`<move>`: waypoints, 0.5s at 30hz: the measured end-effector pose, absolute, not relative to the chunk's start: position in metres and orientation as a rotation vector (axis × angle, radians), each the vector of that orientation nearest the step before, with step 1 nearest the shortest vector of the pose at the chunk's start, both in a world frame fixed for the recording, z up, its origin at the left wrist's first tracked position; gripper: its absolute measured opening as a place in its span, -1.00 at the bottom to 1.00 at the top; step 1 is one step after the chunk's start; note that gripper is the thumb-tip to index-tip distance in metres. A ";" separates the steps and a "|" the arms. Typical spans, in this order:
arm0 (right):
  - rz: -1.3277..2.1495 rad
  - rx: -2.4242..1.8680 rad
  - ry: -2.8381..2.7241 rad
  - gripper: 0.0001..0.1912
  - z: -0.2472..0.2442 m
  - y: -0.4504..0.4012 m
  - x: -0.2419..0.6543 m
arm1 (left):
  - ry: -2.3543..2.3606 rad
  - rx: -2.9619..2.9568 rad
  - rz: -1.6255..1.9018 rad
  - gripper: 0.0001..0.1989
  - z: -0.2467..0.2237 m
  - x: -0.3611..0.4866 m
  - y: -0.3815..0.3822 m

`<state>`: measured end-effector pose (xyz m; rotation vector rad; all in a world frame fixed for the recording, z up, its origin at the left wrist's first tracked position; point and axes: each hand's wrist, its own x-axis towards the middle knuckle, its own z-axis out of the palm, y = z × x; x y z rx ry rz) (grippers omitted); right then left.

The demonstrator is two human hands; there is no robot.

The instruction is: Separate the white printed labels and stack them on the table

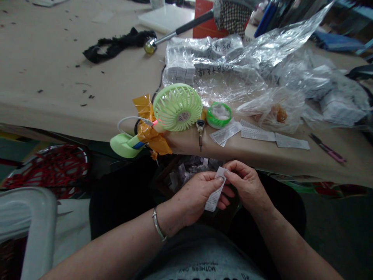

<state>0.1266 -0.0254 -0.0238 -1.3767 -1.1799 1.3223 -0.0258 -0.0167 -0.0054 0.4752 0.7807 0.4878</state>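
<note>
A narrow white printed label strip (214, 196) is held over my lap, below the table edge. My left hand (199, 194), with a metal bangle on its wrist, grips the strip, thumb on top and fingers beneath. My right hand (244, 182) pinches the strip's upper end between thumb and fingertips. Beneath the hands lies a heap of small pale labels (192, 167) in a dark container. More printed strips (258, 133) lie near the table's edge, beside a green round tub (218, 115) with white stuff inside.
A green fan (177, 108) is fastened with orange tape at the table edge (72, 124). A soldering-iron-like tool (200, 134) points toward me. Pink-handled scissors (328, 149) lie at right. Clear plastic bags (233, 77) spread behind; a white chair (40, 217) stands lower left.
</note>
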 end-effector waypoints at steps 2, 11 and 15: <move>1.345 -1.367 -1.163 -0.84 -0.024 -0.026 0.127 | 0.781 0.469 0.453 -0.79 -0.006 -0.029 -0.015; 1.831 -0.942 -1.354 -0.53 -0.030 -0.021 0.138 | 0.619 0.467 0.341 -0.74 -0.005 -0.038 -0.017; 1.936 -0.855 -1.233 -0.67 -0.035 -0.020 0.133 | 0.635 0.495 0.326 -0.69 -0.006 -0.037 -0.021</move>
